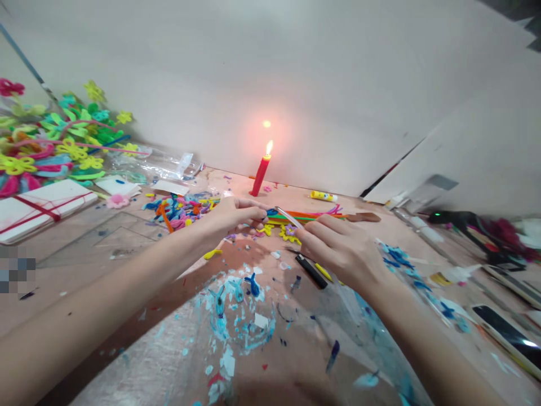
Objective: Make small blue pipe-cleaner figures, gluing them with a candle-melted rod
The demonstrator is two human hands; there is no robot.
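Observation:
My left hand (239, 217) reaches in from the left, thumb and fingers pinched on a small dark piece (265, 219) that is too small to name. Closed around a slim silver tool (288, 217), my right hand (338, 242) is just to the right; the tool's tip points toward my left fingertips. Behind both hands a lit red candle (260, 176) stands, leaning slightly. Colourful pipe cleaners (308, 216) lie under and between the hands, with yellow flower shapes (291, 234) in front of them.
Pipe-cleaner flowers (71, 135) pile up at the left beside a white box (46, 208). Cut pieces (186, 211) lie by my left wrist. A glue stick (323, 196), a black-handled tool (311, 272), a glue gun (473, 231) and a phone (507, 338) are rightward. Blue scraps (236, 290) litter the front.

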